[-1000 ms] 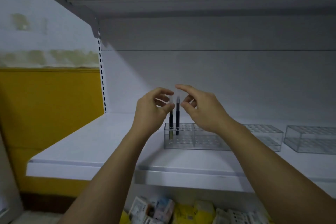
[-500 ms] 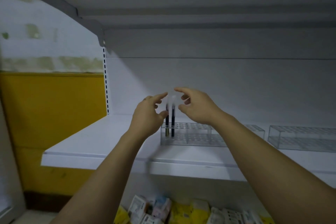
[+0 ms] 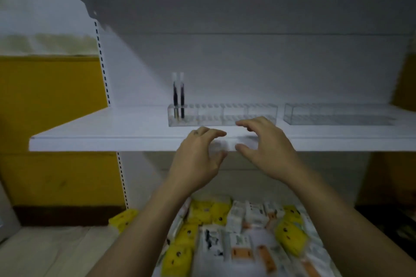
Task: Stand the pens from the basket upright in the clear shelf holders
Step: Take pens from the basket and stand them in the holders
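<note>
A white shelf (image 3: pixel 101 132) was seen with two clear boxes on it: a holder (image 3: pixel 225 114) in the middle and a second holder (image 3: pixel 337 114) to its right. The left hand (image 3: pixel 198 159) and right hand (image 3: pixel 267 150) were held low by the shelf edge. Their fingers were loosely bent, and nothing was held in either. Two dark pens (image 3: pixel 182 96) were stood side by side in the holder's left end. Each was pointed straight up, long way up and down, pale end on top. They were judged light, stiff and smooth, best pinched at the middle.
</note>
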Demonstrator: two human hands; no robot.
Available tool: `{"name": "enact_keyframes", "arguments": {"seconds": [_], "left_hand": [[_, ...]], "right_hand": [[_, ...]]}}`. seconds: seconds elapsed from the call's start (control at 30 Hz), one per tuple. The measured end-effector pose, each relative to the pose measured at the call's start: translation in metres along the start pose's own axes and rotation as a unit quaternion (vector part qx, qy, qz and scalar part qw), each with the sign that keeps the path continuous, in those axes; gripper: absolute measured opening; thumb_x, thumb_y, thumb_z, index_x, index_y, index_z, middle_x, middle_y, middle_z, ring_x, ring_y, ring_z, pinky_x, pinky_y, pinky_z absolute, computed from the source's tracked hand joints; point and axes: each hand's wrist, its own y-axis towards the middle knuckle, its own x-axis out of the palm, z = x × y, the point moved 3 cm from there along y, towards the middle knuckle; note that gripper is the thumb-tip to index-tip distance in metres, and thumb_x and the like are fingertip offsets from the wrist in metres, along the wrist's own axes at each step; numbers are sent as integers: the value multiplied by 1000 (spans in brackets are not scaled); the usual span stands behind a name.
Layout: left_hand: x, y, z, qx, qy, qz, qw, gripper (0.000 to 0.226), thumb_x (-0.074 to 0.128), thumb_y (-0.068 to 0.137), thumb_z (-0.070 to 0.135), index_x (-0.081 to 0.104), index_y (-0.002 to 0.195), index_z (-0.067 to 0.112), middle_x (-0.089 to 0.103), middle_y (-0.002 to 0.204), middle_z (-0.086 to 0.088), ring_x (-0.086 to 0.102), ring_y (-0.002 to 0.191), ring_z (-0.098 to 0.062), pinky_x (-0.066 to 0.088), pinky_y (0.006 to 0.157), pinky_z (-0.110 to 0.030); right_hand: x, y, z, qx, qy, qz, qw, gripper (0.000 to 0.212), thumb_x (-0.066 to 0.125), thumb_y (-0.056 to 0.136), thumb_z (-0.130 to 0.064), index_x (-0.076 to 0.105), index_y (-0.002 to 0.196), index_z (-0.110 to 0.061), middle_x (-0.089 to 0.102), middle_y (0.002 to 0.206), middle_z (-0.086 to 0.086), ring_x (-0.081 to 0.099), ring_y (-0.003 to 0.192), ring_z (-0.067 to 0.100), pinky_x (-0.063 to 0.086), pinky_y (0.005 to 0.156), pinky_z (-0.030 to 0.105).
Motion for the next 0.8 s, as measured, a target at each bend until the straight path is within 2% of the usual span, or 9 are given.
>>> {"name": "enact_keyframes", "arguments": {"seconds": [0.17, 0.4, 0.63, 0.7, 0.8], "left_hand": [[71, -54, 19, -4, 0, -82, 997, 39, 59, 90, 37, 54, 128, 28, 55, 124, 3, 49, 117, -18, 42, 94, -33], [186, -131, 16, -55, 35, -265, 962, 50, 56, 90, 47, 48, 135, 27, 52, 134, 2, 47, 123, -22, 42, 96, -37], [286, -200, -4, -123, 22, -417, 900, 59, 48, 90, 59, 44, 139, 27, 50, 137, -2, 46, 126, -24, 41, 101, -43], [307, -218, -11, -155, 7, -447, 881, 53, 49, 91, 56, 49, 134, 25, 54, 131, -3, 50, 121, -25, 44, 98, -41], [336, -247, -23, -200, -22, -478, 855, 38, 52, 92, 45, 60, 121, 21, 62, 120, -5, 58, 109, -25, 50, 89, -35]], "right_hand": [[19, -84, 49, 47, -24, 4, 999, 46, 69, 86, -30, 55, 130, -27, 52, 124, -5, 50, 116, 13, 39, 94, 24], [94, -189, 134, 188, -75, -189, 961, 59, 64, 89, -39, 42, 143, -26, 41, 145, -1, 38, 133, 21, 33, 107, 31], [168, -267, 201, 285, -48, -331, 898, 63, 60, 91, -43, 39, 145, -20, 39, 148, 4, 40, 132, 26, 37, 106, 38], [189, -285, 214, 311, -32, -363, 878, 57, 59, 92, -40, 44, 142, -18, 44, 143, 7, 45, 128, 28, 41, 103, 40], [218, -310, 229, 346, 5, -386, 855, 30, 56, 92, -30, 61, 118, -16, 62, 117, 6, 60, 109, 26, 49, 85, 33]]}}
